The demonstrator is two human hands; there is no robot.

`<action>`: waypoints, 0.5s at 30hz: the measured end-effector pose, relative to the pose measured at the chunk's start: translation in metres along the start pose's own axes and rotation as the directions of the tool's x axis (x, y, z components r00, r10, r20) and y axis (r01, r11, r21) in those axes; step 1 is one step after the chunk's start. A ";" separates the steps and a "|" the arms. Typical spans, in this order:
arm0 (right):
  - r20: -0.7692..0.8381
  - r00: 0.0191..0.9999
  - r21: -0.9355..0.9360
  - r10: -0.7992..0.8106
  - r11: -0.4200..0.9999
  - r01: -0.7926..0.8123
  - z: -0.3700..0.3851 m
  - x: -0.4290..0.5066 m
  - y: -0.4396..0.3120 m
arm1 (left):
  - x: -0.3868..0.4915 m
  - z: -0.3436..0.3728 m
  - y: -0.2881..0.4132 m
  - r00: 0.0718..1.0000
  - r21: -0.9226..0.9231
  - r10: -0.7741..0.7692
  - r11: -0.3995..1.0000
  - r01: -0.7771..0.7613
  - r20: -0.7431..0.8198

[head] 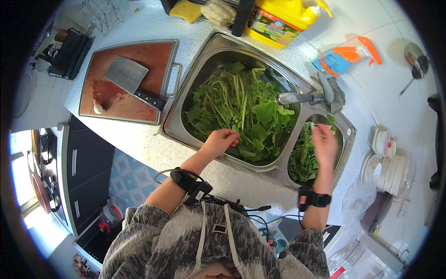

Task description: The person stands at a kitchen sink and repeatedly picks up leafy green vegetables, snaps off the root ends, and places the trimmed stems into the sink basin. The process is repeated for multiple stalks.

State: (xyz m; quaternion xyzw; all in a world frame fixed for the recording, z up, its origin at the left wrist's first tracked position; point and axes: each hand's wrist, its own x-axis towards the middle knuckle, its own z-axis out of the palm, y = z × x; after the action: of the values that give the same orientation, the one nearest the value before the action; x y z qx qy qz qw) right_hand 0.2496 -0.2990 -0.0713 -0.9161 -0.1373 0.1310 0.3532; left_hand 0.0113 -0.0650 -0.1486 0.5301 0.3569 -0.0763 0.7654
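A pile of leafy greens with long pale stems (pixel 240 101) fills the large basin of a stainless steel double sink (pixel 190 75). At the basin's front edge is my left hand (pixel 221 141), its fingers bent and pinched together beside the leaves; whether a stem is between them cannot be made out. My right hand (pixel 325 143) is blurred over the small basin, where more greens (pixel 304 158) lie. Its fingertips hover near some pale stem ends, and its grip is unclear. The chrome faucet (pixel 296 98) reaches over the large basin from the back.
Left of the sink, a cleaver (pixel 127 75) and a small garlic-like bulb (pixel 99 108) lie on a reddish cutting board (pixel 150 52). Behind stand a yellow detergent jug (pixel 278 21) and a spray bottle (pixel 345 57). Stacked lidded containers (pixel 386 171) are at right.
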 end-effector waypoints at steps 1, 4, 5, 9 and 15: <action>0.162 0.985 0.151 -0.055 0.988 0.030 0.039 -0.002 -0.010 | -0.001 -0.002 0.002 1.000 -0.011 -0.002 1.000 0.001 -0.011; 0.529 0.842 0.080 -0.106 0.994 0.075 0.124 0.007 -0.042 | -0.006 -0.009 0.009 0.998 -0.033 -0.008 0.999 0.006 -0.068; 0.540 0.836 0.000 -0.101 0.993 0.120 0.143 0.017 -0.052 | -0.007 -0.011 0.011 0.996 -0.059 -0.002 0.998 -0.003 -0.088; 0.350 0.930 0.017 -0.115 0.993 0.116 0.214 0.055 -0.084 | -0.014 -0.017 0.015 0.987 -0.130 0.035 0.990 -0.056 -0.158; 0.327 0.942 -0.393 -0.077 0.895 0.209 0.263 0.060 -0.096 | -0.027 -0.027 0.015 0.982 -0.124 0.106 0.984 -0.125 -0.155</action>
State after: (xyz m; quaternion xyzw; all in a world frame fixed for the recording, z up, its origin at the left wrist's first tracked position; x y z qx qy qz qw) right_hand 0.2015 -0.0491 -0.2031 -0.9267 -0.2827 0.2104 0.1303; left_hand -0.0135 -0.0423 -0.1251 0.5019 0.3854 0.0318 0.7737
